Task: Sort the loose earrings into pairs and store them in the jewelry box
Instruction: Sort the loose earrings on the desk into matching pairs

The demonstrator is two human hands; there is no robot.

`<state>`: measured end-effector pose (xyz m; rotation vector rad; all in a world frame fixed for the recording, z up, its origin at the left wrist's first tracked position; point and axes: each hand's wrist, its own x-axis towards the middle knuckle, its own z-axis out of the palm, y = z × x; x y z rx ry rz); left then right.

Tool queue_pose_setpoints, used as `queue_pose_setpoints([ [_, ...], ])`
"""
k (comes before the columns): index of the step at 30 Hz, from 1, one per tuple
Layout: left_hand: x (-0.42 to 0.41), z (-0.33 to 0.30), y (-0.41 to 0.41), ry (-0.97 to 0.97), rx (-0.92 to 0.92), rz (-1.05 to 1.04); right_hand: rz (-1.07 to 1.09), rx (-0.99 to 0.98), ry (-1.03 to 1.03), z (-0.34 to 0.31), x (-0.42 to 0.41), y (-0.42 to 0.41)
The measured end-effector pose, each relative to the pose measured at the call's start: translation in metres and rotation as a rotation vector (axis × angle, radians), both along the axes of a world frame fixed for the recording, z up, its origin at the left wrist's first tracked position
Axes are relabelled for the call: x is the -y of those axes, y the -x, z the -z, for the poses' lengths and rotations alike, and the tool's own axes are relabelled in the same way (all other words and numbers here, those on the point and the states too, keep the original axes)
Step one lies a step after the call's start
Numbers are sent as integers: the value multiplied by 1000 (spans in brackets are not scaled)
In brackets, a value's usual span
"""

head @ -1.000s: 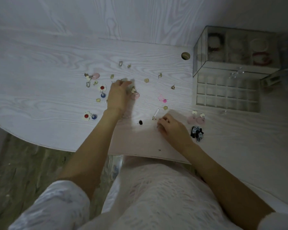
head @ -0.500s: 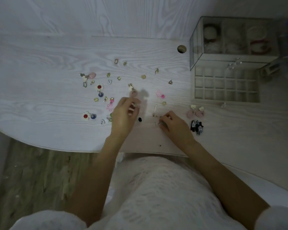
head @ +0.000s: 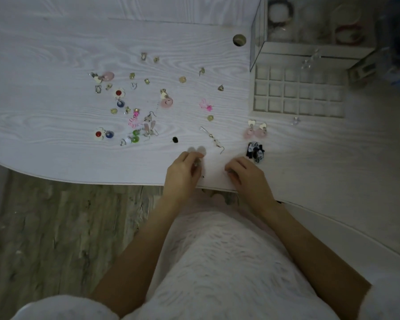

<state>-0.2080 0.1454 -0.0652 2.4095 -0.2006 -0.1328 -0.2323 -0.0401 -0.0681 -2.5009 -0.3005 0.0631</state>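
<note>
Several loose earrings (head: 134, 122) lie scattered over the white table (head: 44, 125). My left hand (head: 184, 174) hovers at the near edge, fingers curled, pinching a small shiny earring. My right hand (head: 246, 179) rests beside it with curled fingers; what it holds is hidden. A long dangling earring (head: 211, 137) lies just beyond both hands. A pink disc pair (head: 255, 131) and a blue-and-white bow pair (head: 255, 150) sit to the right. The clear jewelry box (head: 259, 49) stands at the back right, its gridded drawer (head: 298, 93) pulled out.
A small black stud (head: 175, 139), a pink bow earring (head: 206, 105) and a pink disc earring (head: 166, 101) lie mid-table. A round cable hole (head: 239, 39) sits left of the box. The curved table edge (head: 90, 181) runs just under my hands.
My left hand came back from the far earring cluster to the near edge beside my right hand. My right hand drew back slightly from the long dangling earring.
</note>
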Motion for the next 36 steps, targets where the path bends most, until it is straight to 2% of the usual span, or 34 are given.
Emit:
queue_pose_setpoints([
  [6, 20, 3, 8, 11, -16, -7, 84, -14, -2, -5, 12, 8],
  [11, 39, -5, 16, 98, -105, 26, 301, -97, -21, -10, 44, 23],
  [17, 42, -2, 22, -27, -180, -13, 437, -239, -70, -13, 41, 28],
  [28, 75, -1, 13, 50, -162, 80, 428, -240, -149, -5, 15, 13],
  [33, 64, -10, 14, 154, -239, 56, 331, -198, -47, -14, 20, 10],
  [36, 40, -21, 10, 190, -186, -6, 236, -92, 87, -26, 24, 2],
])
